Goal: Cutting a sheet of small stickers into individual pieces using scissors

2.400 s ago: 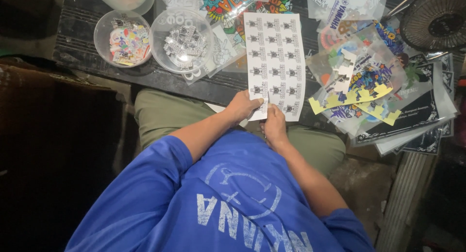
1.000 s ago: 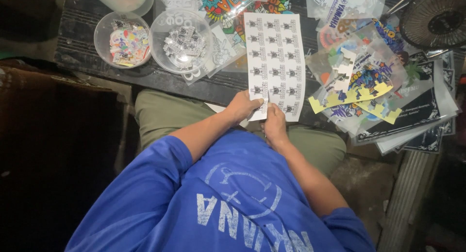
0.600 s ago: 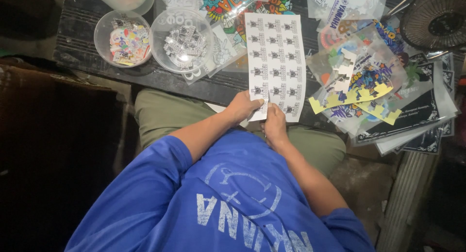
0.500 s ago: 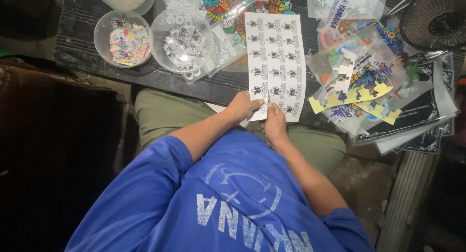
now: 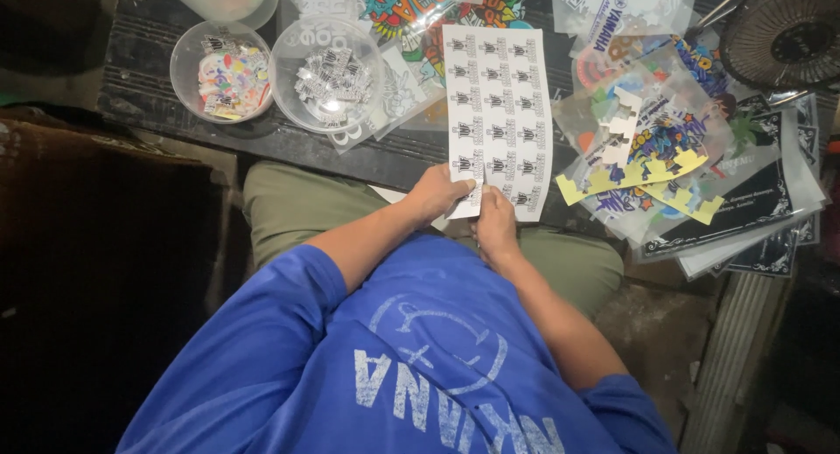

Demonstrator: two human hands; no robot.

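Nearest is the person's blue shirt (image 5: 394, 366), with olive trousers (image 5: 297, 205) showing past it over the knees. Both bare hands meet at the near edge of a white sticker sheet (image 5: 499, 117): the left hand (image 5: 437, 194) has its fingers curled and pinching the sheet's near corner, and the right hand (image 5: 495, 227), just beside it, has its fingers closed at the same edge, though what they grip is too small to tell. The sheet lies lengthwise away from the person on a dark table (image 5: 289, 143), printed with rows of small dark designs. To the right is a loose pile of clear sleeves with colourful stickers (image 5: 656, 148) and yellow backing strips (image 5: 639, 174). Farther left stand two clear bowls, one of black-and-white cut pieces (image 5: 328, 73), one of coloured pieces (image 5: 223, 69). A fan (image 5: 783, 30) sits at the far right corner.
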